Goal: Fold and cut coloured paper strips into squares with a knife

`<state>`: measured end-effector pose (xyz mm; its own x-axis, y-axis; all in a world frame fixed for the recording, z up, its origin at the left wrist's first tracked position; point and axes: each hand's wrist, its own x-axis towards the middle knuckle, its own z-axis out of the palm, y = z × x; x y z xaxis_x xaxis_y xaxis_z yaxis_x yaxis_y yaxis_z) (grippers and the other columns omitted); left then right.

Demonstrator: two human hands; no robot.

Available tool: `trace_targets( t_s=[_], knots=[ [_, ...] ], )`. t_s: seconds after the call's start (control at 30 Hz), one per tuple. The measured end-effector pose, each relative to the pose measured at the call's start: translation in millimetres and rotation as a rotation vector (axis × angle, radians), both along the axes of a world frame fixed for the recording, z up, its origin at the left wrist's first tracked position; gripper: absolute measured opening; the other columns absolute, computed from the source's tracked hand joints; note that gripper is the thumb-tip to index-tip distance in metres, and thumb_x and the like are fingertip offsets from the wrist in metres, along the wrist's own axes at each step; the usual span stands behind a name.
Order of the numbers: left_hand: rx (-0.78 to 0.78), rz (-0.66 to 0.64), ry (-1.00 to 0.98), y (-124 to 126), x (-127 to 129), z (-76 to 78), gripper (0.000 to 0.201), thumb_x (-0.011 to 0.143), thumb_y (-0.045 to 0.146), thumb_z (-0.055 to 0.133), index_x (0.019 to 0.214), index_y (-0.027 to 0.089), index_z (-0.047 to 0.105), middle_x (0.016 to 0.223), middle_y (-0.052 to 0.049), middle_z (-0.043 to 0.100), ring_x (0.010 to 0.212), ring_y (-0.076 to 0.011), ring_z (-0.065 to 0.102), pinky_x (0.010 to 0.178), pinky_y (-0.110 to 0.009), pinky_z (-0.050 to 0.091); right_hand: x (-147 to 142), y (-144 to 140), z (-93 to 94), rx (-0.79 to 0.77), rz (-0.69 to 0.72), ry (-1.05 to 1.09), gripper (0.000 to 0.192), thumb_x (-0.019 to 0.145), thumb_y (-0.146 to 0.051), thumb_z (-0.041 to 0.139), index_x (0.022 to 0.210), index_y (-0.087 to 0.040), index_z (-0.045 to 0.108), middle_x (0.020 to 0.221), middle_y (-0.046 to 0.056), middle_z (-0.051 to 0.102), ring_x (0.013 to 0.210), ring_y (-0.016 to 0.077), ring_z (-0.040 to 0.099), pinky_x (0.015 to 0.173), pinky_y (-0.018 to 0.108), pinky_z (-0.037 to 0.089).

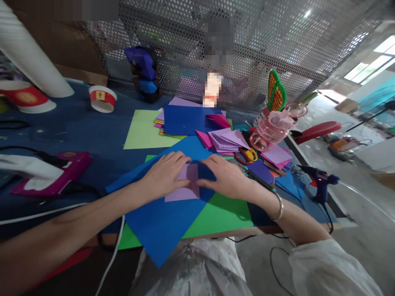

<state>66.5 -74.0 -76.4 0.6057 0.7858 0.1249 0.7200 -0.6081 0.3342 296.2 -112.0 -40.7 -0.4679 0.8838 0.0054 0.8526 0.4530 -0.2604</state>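
Observation:
My left hand (165,174) and my right hand (226,176) both press flat on a small lilac paper square (185,187), fingertips meeting over its upper part. The lilac paper lies on a large blue sheet (160,222), which rests on a green sheet (219,218) at the table's near edge. Neither hand lifts the paper; the fingers are spread and lie on it. A silver bangle (279,207) sits on my right wrist.
Behind the hands lie stacked coloured papers (185,119), folded lilac and pink pieces (226,139), scissors (247,155), a pink pen holder (271,127). A blue glue gun (321,183) stands at the right edge, a magenta one (58,172) left. Paper cups (103,98) stand far left.

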Motion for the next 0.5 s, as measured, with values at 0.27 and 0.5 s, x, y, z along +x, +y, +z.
trace_targets(
  t_s=[0.27, 0.5],
  knots=[
    [0.017, -0.048, -0.132, 5, -4, -8.0, 0.049, 0.099, 0.059, 0.058, 0.126, 0.019, 0.066, 0.123, -0.015, 0.071, 0.118, -0.0366, 0.064, 0.102, -0.052, 0.051, -19, 10, -18.5, -0.056, 0.041, 0.042, 0.068, 0.079, -0.059, 0.086, 0.124, -0.015, 0.061, 0.130, 0.017, 0.061, 0.120, 0.0336, 0.060, 0.104, 0.053, 0.050],
    [-0.119, -0.009, -0.308, -1, -2, 2.8, 0.060, 0.102, 0.064, 0.035, 0.131, 0.018, 0.062, 0.130, -0.016, 0.072, 0.123, -0.0347, 0.066, 0.107, -0.050, 0.051, -20, 7, -18.0, -0.248, -0.102, 0.400, 0.044, 0.082, -0.020, 0.080, 0.117, -0.020, 0.054, 0.084, -0.003, 0.065, 0.079, 0.0182, 0.064, 0.076, 0.032, 0.050]
  ],
)
